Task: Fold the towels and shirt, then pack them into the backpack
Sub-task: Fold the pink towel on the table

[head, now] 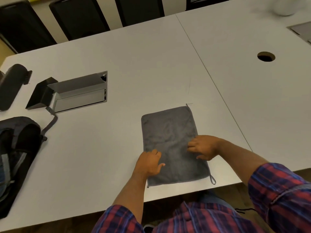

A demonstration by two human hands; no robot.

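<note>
A grey towel lies flat on the white table, folded into an upright rectangle near the front edge, with a small hanging loop at its near right corner. My left hand rests palm down on the towel's near left part, fingers apart. My right hand presses on its right side, fingers spread toward the middle. Neither hand grips the cloth. A dark backpack with grey trim lies at the table's left edge, its strap trailing toward the middle. No shirt or other towel is visible.
An open cable hatch with a raised metal lid sits left of centre, a black box beside it. A black cylindrical case lies far left. A round cable hole is at right. Black chairs stand behind the table.
</note>
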